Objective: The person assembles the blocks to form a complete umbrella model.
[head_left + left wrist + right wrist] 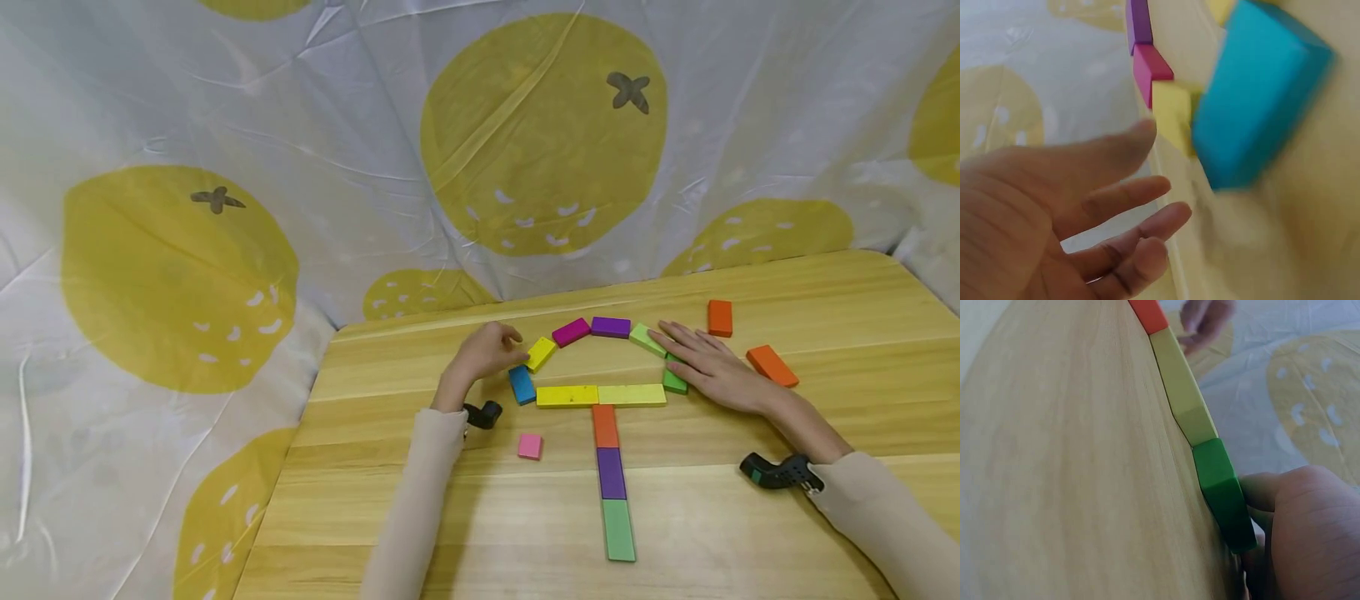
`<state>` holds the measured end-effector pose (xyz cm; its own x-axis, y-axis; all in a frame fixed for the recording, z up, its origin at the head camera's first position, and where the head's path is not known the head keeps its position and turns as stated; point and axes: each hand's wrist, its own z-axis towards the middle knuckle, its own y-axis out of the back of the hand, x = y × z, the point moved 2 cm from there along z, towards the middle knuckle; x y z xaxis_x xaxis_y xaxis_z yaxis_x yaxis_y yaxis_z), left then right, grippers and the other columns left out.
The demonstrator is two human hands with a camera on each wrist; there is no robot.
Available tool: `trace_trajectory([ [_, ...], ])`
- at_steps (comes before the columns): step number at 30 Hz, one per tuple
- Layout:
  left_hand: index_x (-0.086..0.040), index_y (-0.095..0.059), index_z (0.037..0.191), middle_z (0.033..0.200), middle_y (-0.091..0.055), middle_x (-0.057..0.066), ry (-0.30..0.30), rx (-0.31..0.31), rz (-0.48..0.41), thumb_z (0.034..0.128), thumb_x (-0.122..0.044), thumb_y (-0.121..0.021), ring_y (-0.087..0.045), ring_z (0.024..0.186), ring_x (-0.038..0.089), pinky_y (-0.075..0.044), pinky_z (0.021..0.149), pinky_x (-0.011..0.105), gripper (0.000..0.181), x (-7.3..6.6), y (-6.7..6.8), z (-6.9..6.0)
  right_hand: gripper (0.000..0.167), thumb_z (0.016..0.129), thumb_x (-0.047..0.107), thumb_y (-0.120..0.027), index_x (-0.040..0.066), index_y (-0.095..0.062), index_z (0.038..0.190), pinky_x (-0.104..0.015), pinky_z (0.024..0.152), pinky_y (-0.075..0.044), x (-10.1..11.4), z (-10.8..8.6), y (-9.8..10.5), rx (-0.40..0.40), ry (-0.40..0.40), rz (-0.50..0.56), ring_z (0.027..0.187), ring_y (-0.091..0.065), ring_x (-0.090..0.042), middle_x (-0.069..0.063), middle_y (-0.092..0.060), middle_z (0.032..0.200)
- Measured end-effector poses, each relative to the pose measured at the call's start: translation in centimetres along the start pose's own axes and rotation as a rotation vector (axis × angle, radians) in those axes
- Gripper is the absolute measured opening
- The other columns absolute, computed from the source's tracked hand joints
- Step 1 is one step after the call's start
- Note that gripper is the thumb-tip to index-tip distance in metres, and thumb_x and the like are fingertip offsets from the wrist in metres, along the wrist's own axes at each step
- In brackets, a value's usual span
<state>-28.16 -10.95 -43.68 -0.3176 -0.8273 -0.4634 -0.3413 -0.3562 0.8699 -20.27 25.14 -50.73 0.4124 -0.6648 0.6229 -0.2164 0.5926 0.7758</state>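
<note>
Colored wooden blocks form an arch above a straight bar. At its left end, my left hand (483, 352) is beside the yellow block (541, 354) and the blue block (522, 386). Its fingers are loosely bent with nothing between them in the left wrist view; whether the thumb touches the yellow block (1174, 115) I cannot tell. On the right, my right hand (712, 371) lies with fingers extended over the light green block (645, 338) and the green block (674, 383), partly covering both. The right wrist view shows its thumb against the green block (1224, 494).
A magenta block (572, 332) and a purple block (611, 327) top the arch. Below the yellow bar (567, 397) runs a column ending in a pale green block (618, 531). A pink square (529, 447) and two orange blocks (720, 318) lie apart. Lemon-print cloth hangs behind.
</note>
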Motion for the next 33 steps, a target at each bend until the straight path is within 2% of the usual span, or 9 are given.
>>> trace_trajectory([
  [2,-0.005,-0.073,0.126,0.114,-0.072,0.014,-0.017,0.016,-0.034,0.0919,-0.029,-0.080,-0.066,0.104,0.027,-0.055,0.091,0.041,0.042,1.3,0.0,-1.7,0.058,0.112,0.030,-0.044,0.018,-0.027,0.166,-0.058,0.128,-0.003,0.0,-0.1,0.0,0.000,-0.001,0.000,0.159,-0.012,-0.045,-0.020,-0.016,0.172],
  [5,-0.006,-0.071,0.129,0.112,-0.070,0.013,-0.066,0.031,-0.062,0.0857,-0.029,-0.087,-0.063,0.100,0.025,-0.053,0.090,0.038,0.051,2.4,-0.6,-3.6,0.058,0.112,0.030,-0.044,0.018,-0.026,0.166,-0.058,0.128,-0.003,-0.1,-0.1,0.1,0.002,-0.005,-0.005,0.159,-0.012,-0.044,-0.019,-0.016,0.172],
  [9,-0.007,-0.068,0.132,0.110,-0.067,0.011,-0.099,0.017,-0.076,0.0810,-0.027,-0.091,-0.058,0.091,0.022,-0.050,0.081,0.031,0.059,2.6,-1.6,-4.8,0.058,0.112,0.030,-0.043,0.018,-0.027,0.166,-0.057,0.129,-0.002,-0.2,-0.1,0.1,-0.007,-0.005,-0.002,0.159,-0.012,-0.044,-0.020,-0.016,0.172],
  [15,-0.006,-0.069,0.131,0.107,-0.065,0.010,-0.093,-0.022,-0.070,0.0802,-0.023,-0.091,-0.055,0.087,0.020,-0.047,0.078,0.029,0.058,2.2,-2.2,-5.2,0.057,0.112,0.030,-0.044,0.017,-0.029,0.165,-0.046,0.131,0.003,-0.2,-0.1,-0.3,-0.018,-0.007,0.008,0.160,-0.012,-0.043,-0.020,-0.018,0.172],
  [22,-0.007,-0.068,0.135,0.104,-0.065,0.010,-0.095,-0.050,-0.068,0.0820,-0.024,-0.090,-0.052,0.083,0.017,-0.044,0.075,0.026,0.059,2.2,-2.4,-5.3,0.057,0.112,0.030,-0.042,0.016,-0.028,0.165,-0.060,0.128,-0.003,0.0,0.0,-0.2,-0.006,-0.007,0.010,0.159,-0.012,-0.046,-0.021,-0.017,0.172],
  [33,-0.005,-0.066,0.138,0.101,-0.063,0.011,-0.106,-0.052,-0.081,0.0838,-0.021,-0.088,-0.050,0.081,0.017,-0.043,0.072,0.023,0.060,2.2,-2.7,-5.4,0.057,0.112,0.030,-0.043,0.018,-0.027,0.166,-0.060,0.128,-0.002,0.1,0.0,0.0,0.004,-0.014,0.012,0.159,-0.011,-0.046,-0.020,-0.016,0.172],
])
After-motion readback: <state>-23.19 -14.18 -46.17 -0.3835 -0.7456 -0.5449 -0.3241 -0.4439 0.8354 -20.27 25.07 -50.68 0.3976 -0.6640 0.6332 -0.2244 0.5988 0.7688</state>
